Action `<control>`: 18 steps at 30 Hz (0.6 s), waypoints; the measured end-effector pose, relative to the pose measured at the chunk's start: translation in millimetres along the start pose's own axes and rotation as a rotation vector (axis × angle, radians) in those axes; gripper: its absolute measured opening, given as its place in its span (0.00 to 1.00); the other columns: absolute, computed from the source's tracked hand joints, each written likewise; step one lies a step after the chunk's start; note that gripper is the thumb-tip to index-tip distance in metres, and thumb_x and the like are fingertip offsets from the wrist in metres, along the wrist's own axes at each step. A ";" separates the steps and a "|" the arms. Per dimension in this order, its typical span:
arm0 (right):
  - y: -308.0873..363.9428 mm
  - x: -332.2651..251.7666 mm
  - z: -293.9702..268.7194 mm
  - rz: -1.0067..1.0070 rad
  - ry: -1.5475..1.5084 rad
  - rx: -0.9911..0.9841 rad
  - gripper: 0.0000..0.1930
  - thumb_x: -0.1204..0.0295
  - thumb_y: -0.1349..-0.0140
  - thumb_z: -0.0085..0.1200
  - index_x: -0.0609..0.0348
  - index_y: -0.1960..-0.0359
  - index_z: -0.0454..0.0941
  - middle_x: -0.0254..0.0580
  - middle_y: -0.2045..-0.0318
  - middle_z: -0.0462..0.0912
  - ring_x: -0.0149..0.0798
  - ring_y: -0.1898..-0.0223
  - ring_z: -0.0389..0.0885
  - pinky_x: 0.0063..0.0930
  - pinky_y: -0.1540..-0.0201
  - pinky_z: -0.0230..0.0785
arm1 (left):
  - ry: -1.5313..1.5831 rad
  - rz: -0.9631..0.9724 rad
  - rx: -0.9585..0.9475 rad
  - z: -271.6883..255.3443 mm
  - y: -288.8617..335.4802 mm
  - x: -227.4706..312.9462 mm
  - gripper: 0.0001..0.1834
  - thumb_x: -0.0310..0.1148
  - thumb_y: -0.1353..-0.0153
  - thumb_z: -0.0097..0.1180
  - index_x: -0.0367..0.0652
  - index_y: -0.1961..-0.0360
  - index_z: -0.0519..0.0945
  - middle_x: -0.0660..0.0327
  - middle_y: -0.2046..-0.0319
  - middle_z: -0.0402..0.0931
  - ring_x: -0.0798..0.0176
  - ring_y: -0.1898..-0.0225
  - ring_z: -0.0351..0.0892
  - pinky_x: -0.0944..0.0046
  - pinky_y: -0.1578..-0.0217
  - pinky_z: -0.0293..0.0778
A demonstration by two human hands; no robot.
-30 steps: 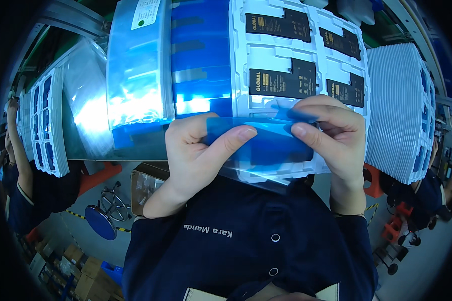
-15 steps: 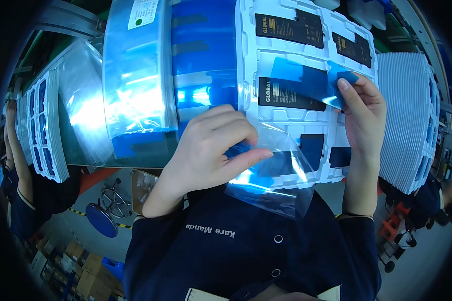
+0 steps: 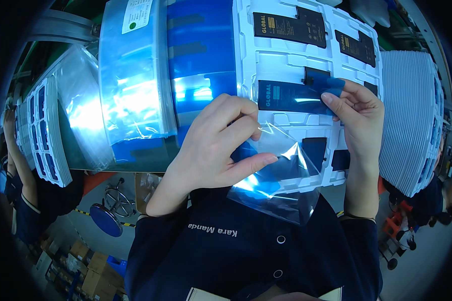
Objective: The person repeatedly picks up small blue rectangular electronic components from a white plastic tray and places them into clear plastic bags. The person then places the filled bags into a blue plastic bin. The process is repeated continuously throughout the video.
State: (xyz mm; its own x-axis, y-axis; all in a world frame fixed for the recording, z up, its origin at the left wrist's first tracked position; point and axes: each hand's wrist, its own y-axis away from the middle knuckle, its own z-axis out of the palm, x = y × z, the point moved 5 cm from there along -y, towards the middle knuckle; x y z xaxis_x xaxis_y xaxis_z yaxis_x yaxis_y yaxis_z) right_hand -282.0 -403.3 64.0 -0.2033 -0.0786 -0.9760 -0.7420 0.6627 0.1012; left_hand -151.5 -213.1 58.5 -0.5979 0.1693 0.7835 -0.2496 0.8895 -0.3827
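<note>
Your right fingers point(image 3: 339, 106) pinch blue film point(image 3: 304, 100) over a battery point(image 3: 316, 76) in the white tray point(image 3: 244, 50), apparently to steady it. Your left fingers point(image 3: 256, 163) curl by clear film point(image 3: 292, 201) at the tray's near edge, their grip unclear.

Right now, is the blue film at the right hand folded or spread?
Spread: the blue film stretches over a black battery, whose print shows through; the right hand pinches one end.

- On the bench point(image 3: 86, 163), the tray point(image 3: 292, 53) lies before the person, batteries point(image 3: 286, 29) in its compartments.
- A film point(image 3: 298, 101) lies over one battery.
- Leftward from the tray: film strips point(image 3: 201, 49), sleeves point(image 3: 130, 85), a left tray stack point(image 3: 46, 131).
- Right of it: another tray stack point(image 3: 407, 118).
- On the floor, left of the person: a stool point(image 3: 105, 219).
</note>
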 end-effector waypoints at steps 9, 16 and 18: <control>-1.7 -0.5 -0.3 0.020 0.013 -0.013 0.14 0.79 0.48 0.62 0.67 0.58 0.79 0.37 0.73 0.83 0.19 0.76 0.76 0.10 0.76 0.65 | -0.042 0.009 -0.027 -0.9 -1.8 1.9 0.18 0.41 0.56 0.65 0.41 0.76 0.72 0.54 0.58 0.73 0.59 0.67 0.67 0.64 0.65 0.64; -2.0 -1.0 1.4 -0.001 0.021 -0.002 0.14 0.80 0.48 0.61 0.68 0.58 0.79 0.35 0.74 0.82 0.18 0.77 0.74 0.09 0.76 0.64 | -0.047 -0.004 -0.038 2.5 -2.6 1.9 0.18 0.41 0.56 0.65 0.42 0.75 0.71 0.51 0.52 0.76 0.57 0.68 0.66 0.63 0.65 0.63; -1.7 -0.6 1.5 -0.017 0.037 0.004 0.14 0.81 0.47 0.61 0.68 0.58 0.78 0.35 0.75 0.82 0.18 0.78 0.73 0.09 0.77 0.63 | -0.041 -0.003 -0.035 1.9 -3.4 2.5 0.17 0.40 0.56 0.65 0.41 0.75 0.71 0.51 0.52 0.76 0.57 0.68 0.66 0.63 0.65 0.63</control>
State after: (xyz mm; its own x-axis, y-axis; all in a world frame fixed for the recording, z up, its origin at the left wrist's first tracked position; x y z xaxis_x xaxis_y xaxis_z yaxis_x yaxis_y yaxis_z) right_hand -279.6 -403.3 64.1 -0.2145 -0.1173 -0.9697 -0.7427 0.6643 0.0839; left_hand -153.6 -216.5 60.8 -0.6284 0.1496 0.7634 -0.2253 0.9043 -0.3627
